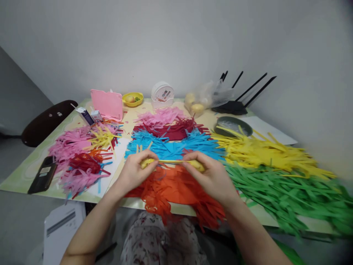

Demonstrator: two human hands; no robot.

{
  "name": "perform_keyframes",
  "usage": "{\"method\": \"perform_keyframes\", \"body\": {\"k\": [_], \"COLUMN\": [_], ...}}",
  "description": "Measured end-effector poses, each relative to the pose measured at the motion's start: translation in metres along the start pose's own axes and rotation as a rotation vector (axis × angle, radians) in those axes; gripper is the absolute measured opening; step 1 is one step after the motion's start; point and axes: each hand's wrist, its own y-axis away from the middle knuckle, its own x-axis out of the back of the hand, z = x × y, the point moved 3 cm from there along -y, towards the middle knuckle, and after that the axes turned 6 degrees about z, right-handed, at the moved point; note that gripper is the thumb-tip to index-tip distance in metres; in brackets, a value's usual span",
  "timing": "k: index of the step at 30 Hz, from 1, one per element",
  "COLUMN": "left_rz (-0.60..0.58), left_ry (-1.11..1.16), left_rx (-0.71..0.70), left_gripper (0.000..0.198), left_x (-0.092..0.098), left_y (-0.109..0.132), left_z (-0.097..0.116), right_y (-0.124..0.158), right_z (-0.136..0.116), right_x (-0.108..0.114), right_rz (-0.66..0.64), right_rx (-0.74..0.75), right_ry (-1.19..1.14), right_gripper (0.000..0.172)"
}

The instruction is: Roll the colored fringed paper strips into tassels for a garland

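A narrow yellow paper strip (171, 161) is stretched level between my two hands, bunched yellow paper at each end. My left hand (136, 169) pinches one end between thumb and fingers. The other end is pinched in my right hand (211, 175). Just below the strip lies orange fringed paper (176, 184), its cut ends hanging over the table's front edge. Blue fringed paper (171, 149) is spread behind it, then dark red fringed paper (173, 132) and pink fringed paper (161, 117). Yellow fringed paper (256, 152) and green fringed paper (270, 187) lie to the right.
Mixed tassels (71, 147) and a phone (43, 175) lie at the left. Behind stand a drink carton (85, 116), a pink stand (107, 105), a yellow fruit bowl (132, 99), a white round holder (162, 94), a plastic bag (202, 99) and a black router (230, 107).
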Motion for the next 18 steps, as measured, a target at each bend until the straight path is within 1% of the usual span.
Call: {"method": "perform_keyframes", "body": {"k": [1, 4, 7, 9, 12, 16, 18], "left_rz": [-0.015, -0.070, -0.053, -0.027, -0.023, -0.021, -0.006], "left_ry": [0.063, 0.350, 0.528, 0.564, 0.601, 0.616, 0.640], "left_rx": [0.038, 0.180, 0.265, 0.285, 0.296, 0.271, 0.287], "left_gripper": [0.010, 0.013, 0.014, 0.015, 0.016, 0.014, 0.012], "left_x": [-0.001, -0.004, -0.007, -0.008, -0.009, -0.011, -0.014], "left_y": [0.000, 0.003, 0.004, 0.005, 0.003, -0.001, -0.002], "left_z": [-0.001, -0.004, -0.004, -0.005, -0.008, -0.013, -0.016], "right_y": [0.000, 0.001, 0.001, 0.001, -0.001, -0.005, -0.005], "right_z": [0.000, 0.001, 0.003, 0.005, 0.012, 0.021, 0.023], "right_x": [0.000, -0.003, -0.006, -0.007, -0.009, -0.014, -0.018], "right_rz": [-0.011, -0.047, -0.041, -0.027, -0.014, -0.001, 0.005], "right_rx": [-0.035, -0.153, -0.199, -0.214, -0.242, -0.248, -0.274], "right_ry": [-0.077, -0.339, -0.462, -0.487, -0.524, -0.610, -0.644], "right_gripper": [0.014, 0.016, 0.018, 0.021, 0.022, 0.015, 0.012]}}
